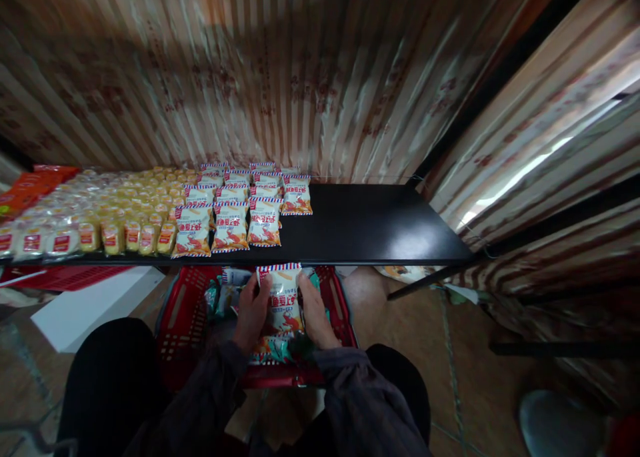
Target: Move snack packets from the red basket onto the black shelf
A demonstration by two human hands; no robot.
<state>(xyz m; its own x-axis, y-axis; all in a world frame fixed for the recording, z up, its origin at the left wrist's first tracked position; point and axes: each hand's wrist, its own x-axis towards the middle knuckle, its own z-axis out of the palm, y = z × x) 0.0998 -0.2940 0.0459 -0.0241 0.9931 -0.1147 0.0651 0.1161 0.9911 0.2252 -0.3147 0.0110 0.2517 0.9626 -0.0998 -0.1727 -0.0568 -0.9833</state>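
Both my hands hold one snack packet, white with red-and-blue striped edge and an orange picture, above a red plastic basket. My left hand grips its left side and my right hand grips its right side, fingers closed on it. More packets lie in the basket beneath. On the black shelf just above, several matching packets lie in neat rows.
Left of the rows lie many small yellow wrapped snacks and orange packs. A striped curtain hangs behind the shelf. A white board rests on the floor at left. My knees flank the basket.
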